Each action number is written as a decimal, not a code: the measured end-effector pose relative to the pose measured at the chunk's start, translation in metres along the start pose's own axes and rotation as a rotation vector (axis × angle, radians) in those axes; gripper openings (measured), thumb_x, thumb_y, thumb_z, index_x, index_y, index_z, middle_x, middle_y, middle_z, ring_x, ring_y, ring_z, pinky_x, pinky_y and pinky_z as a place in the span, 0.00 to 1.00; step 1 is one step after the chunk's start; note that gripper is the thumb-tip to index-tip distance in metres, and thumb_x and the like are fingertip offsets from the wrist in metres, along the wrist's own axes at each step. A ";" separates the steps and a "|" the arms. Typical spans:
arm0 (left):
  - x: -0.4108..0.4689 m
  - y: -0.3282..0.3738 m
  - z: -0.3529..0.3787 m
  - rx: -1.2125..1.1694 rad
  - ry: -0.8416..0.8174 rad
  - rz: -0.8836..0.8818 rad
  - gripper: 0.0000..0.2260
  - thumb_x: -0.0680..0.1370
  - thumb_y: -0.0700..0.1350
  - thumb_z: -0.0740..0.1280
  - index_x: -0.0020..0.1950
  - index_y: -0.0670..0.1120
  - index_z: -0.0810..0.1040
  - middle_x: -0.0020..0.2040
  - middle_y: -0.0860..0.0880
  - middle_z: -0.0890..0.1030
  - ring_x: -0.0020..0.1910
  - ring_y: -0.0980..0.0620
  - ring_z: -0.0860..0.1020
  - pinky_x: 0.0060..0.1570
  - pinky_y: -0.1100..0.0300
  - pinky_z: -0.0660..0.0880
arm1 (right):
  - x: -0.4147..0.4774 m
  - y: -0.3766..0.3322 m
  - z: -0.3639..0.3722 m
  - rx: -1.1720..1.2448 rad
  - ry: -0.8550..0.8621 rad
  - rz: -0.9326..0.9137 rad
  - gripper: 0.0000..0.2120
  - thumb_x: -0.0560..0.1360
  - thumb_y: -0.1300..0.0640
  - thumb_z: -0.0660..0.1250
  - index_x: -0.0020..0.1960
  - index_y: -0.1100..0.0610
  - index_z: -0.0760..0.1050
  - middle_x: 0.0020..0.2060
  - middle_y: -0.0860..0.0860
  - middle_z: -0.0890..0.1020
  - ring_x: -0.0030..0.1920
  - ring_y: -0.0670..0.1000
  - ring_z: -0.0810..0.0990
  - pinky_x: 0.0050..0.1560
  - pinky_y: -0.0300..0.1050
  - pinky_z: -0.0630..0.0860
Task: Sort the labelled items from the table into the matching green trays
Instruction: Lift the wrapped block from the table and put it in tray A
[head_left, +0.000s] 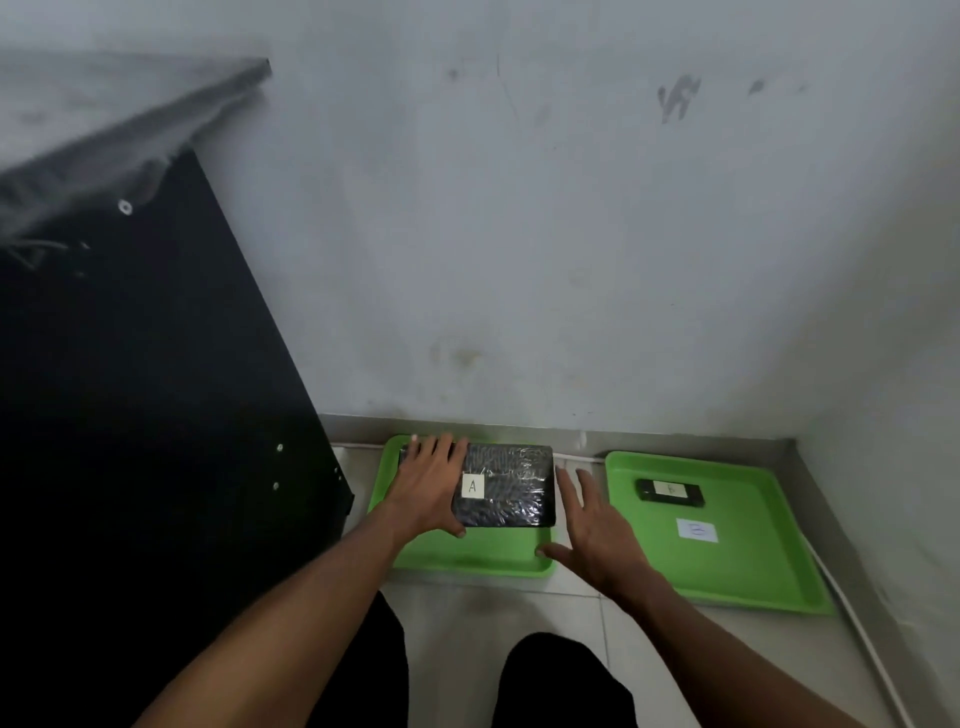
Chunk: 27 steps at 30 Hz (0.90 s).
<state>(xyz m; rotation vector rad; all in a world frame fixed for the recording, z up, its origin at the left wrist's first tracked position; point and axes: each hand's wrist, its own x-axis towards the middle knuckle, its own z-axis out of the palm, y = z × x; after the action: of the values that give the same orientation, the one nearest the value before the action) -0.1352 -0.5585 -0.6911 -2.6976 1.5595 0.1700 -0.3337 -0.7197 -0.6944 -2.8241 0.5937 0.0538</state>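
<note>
**Wrapped package A set in the left green tray**

We spread the fingers (434, 452) of our left hand (423, 486) flat over the left end of the wrapped black package (506, 486), thumb hooked under its near edge. Our right hand (597, 530) hovers just right of the package, fingers apart and gripping nothing. The package carries a white label A (472, 486) and lies in the left green tray (467, 556) on the tiled floor (467, 608). Right of the package, the second green tray (753, 566) holds a small dark item (670, 491) and a paper label B (697, 531). A black panel (156, 389) stands to the package's left.
</note>
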 end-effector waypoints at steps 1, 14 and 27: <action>0.004 -0.005 0.007 0.008 -0.017 -0.006 0.59 0.54 0.66 0.79 0.75 0.42 0.56 0.68 0.43 0.67 0.68 0.41 0.67 0.72 0.37 0.60 | 0.003 0.001 0.010 -0.001 -0.011 0.003 0.52 0.68 0.38 0.71 0.76 0.57 0.42 0.74 0.65 0.54 0.71 0.62 0.62 0.65 0.54 0.68; 0.095 -0.054 0.089 -0.065 -0.254 -0.153 0.59 0.60 0.56 0.81 0.78 0.44 0.47 0.77 0.43 0.56 0.77 0.40 0.54 0.70 0.29 0.58 | 0.070 0.019 0.113 0.118 -0.187 0.007 0.52 0.69 0.38 0.71 0.76 0.55 0.40 0.75 0.65 0.53 0.71 0.63 0.61 0.66 0.53 0.68; 0.145 -0.087 0.140 -0.233 -0.357 -0.159 0.53 0.68 0.45 0.78 0.78 0.59 0.42 0.80 0.43 0.39 0.77 0.38 0.37 0.69 0.27 0.49 | 0.072 0.036 0.190 0.054 -0.279 0.060 0.52 0.62 0.32 0.69 0.74 0.60 0.55 0.65 0.69 0.71 0.60 0.65 0.76 0.55 0.55 0.77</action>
<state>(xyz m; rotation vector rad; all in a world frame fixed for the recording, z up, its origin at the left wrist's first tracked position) 0.0005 -0.6297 -0.8486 -2.7376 1.2873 0.8242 -0.2787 -0.7312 -0.8934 -2.6797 0.6037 0.4288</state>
